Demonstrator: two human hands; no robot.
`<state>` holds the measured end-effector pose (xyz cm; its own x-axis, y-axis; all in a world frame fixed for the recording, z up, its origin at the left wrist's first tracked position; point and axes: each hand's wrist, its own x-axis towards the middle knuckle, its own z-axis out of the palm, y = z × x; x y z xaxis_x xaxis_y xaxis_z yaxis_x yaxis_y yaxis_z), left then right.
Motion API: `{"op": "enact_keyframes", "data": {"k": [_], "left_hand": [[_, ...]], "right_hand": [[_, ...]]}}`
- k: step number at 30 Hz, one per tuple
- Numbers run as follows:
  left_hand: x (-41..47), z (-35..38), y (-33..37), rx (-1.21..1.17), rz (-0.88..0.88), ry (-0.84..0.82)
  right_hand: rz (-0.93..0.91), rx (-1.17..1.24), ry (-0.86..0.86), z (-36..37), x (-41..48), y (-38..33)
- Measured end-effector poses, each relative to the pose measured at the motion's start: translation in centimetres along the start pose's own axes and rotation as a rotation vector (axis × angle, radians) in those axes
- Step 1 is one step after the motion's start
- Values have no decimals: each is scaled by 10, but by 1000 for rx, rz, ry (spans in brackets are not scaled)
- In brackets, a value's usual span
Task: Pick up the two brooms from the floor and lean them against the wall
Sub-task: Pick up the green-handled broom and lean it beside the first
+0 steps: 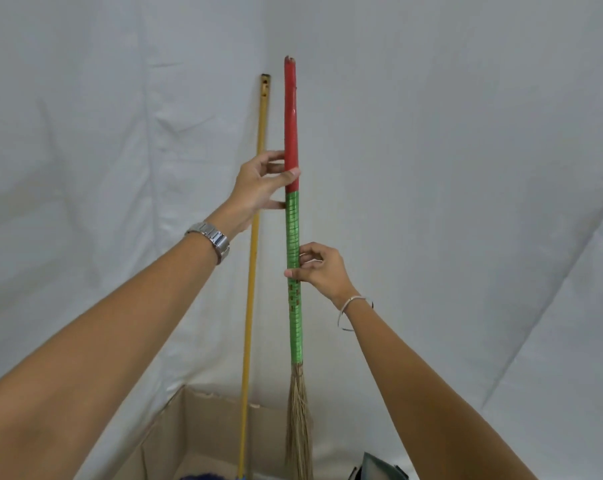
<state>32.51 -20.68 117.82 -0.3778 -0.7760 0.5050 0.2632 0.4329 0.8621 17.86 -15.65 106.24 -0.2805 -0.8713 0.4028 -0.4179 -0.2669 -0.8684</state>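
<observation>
So this looks like the tail end of the job. The yellow-handled broom (255, 244) is already propped in the corner of the white cloth-covered wall (466, 168), just left of centre frame, its long axis running nearly straight up with the tip leaning a touch to the right. Its head is mostly cut off at the bottom edge; I can only make out a bit of blue down there.

The one in hand is the red and green broom (294, 237), dead centre of the frame. It stands upright, handle end pointing up toward the top of the frame, straw bristles fanning down at the bottom centre. Long axis is basically vertical, maybe a hair tilted.

The left hand (262, 183) has thumb and fingers loosely pinched on the shaft right where red meets green. The right hand (319, 270) sits lower on the green wrap, fingertips closed lightly around it. Neither is a full fist grip, more like steadying it.

My guess: it's the placing step for broom number two. The next move calls for tipping the top back until it rests on the wall, checking the bristles are planted on the floor, then easing both hands off slowly so it doesn't slide sideways into the yellow one or onto the cardboard (196, 431) at lower left.
</observation>
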Motion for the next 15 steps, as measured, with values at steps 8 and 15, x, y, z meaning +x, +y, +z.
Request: {"op": "enact_keyframes", "data": {"k": [8,15], "left_hand": [[16,-99,-50,259,-49,-233],[19,-127,-93,307,-17,-148]], "right_hand": [[50,72,100,101,32,8],[123,81,31,160,47,36]]}}
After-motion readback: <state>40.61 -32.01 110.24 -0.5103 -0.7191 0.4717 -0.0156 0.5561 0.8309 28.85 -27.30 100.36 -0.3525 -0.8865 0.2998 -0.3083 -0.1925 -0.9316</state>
